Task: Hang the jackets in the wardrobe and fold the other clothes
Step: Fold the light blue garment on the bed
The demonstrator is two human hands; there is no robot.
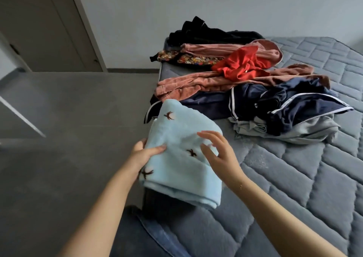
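Left hand [144, 153] grips the near-left edge of the folded blue cloth [182, 158], thumb on top, fingers hidden beneath; right hand [218, 152] hovers over its right side, fingers spread and loosely bent, and contact cannot be told. Cloth lies at the mattress [294, 178] corner, long axis running away from the person, its far end just beside the unfolded pile [245, 84]; remaining garments thus lie ahead and to the right, nearer the right hand, which is free to reach.
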